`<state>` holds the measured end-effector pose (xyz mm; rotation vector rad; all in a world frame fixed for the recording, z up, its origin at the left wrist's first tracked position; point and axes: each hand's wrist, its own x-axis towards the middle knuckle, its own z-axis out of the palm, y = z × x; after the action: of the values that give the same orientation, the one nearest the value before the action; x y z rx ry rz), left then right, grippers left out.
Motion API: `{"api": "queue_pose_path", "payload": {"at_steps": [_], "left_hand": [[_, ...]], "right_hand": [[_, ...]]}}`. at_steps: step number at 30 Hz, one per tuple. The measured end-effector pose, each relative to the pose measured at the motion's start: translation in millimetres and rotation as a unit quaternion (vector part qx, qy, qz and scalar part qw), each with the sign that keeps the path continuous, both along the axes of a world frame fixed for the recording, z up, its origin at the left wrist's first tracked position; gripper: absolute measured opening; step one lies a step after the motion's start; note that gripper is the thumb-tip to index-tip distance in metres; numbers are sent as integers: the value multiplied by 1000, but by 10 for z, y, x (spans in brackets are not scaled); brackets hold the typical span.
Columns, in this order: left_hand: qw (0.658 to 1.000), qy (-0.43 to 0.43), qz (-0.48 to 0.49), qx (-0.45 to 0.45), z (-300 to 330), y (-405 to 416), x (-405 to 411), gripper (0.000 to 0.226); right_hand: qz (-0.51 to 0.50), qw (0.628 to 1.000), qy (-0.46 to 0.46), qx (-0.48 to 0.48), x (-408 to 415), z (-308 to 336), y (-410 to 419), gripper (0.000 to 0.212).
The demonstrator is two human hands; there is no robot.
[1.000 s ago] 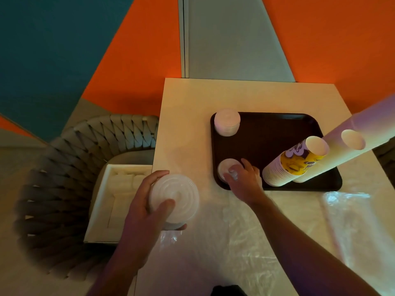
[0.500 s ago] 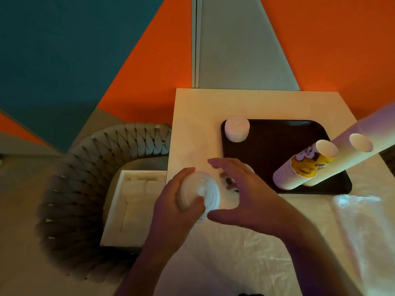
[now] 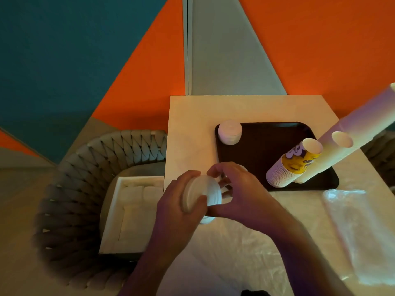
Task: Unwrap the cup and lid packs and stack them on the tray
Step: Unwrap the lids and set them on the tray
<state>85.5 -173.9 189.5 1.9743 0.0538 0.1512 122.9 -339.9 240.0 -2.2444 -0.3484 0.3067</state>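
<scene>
Right hand point(image 3: 241, 195) closed onto lid stack point(image 3: 202, 194), previously only nearing it; left hand point(image 3: 177, 208) gripped stack too, fingers wrapped, beside tray's point(image 3: 267, 146) near-left corner. Second lid stack point(image 3: 230, 132) at tray's far-left corner; cup stacks point(image 3: 292, 165) near-right.

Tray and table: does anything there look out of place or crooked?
Nothing looks spilled or damaged. The two cup stacks appear to lean, perhaps from the wide lens. Loose plastic wrap lies on the table beside the tray. Both hands hold a stack of lids near the tray.
</scene>
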Motion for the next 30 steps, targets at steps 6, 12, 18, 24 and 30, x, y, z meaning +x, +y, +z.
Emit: {"api": "queue_pose_path", "payload": {"at_steps": [6,12,18,24,30], "left_hand": [[999,-23,-30,23,5,-5,-5,55],[998,-33,-42,17,-33,-7,25,51],[998,-43,-44,14,-35,-14,48,47],[999,-20,-41,-20,-18,-34,39,43],[999,-9,-38,-29,1,-58,37,40]], "right_hand": [[-25,999,21,39,52,15,-107,49],[-36,996,27,71,71,36,-164,43],[-70,994,9,77,48,61,-178,37],[-95,992,10,87,45,48,-191,37],[-98,993,-22,64,42,51,-206,38]]}}
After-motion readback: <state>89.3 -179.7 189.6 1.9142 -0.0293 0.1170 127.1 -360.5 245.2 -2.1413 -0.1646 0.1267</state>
